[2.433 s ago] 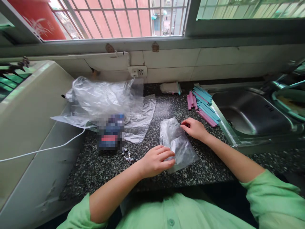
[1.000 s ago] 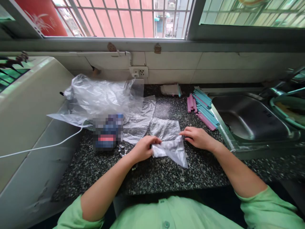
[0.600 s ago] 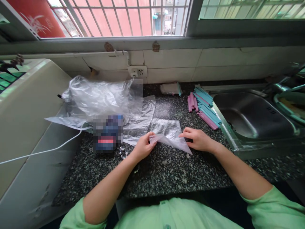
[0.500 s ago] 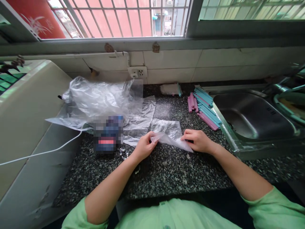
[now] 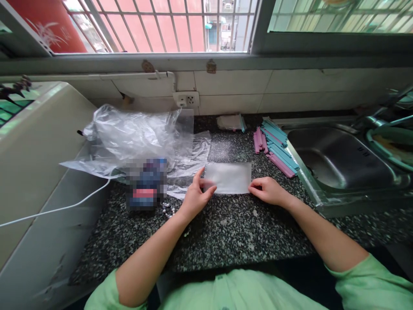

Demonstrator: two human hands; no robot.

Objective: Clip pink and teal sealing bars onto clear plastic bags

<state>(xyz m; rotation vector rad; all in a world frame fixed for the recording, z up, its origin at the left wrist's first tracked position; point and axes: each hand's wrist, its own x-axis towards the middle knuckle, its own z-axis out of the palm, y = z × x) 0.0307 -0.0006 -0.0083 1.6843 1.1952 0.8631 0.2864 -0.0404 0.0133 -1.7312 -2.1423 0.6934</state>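
A translucent plastic sheet [image 5: 228, 177], folded into a flat rectangle, lies across the granite counter in front of me. At its left edge is my left hand [image 5: 197, 196], thumb and index finger spread apart; another finger shows faintly through the plastic. My right hand [image 5: 266, 191] pinches the lower right corner between thumb and fingers. Whether the sheet is a bag or a single film I cannot tell. Just left of it, more thin clear plastic [image 5: 201, 144] lies spread on the counter.
Crumpled clear plastic bags [image 5: 129, 133] are heaped at left, behind a blurred-out dark object [image 5: 146, 185] and a white cable [image 5: 80, 200]. Blue and pink strips [image 5: 277, 146] lie beside the steel sink [image 5: 342, 159]. A small packet [image 5: 230, 122] rests near the wall.
The raised near edge of the plastic has come down, and the sheet now lies flat and smooth. My left fingers have spread; my right hand has closed at the corner.
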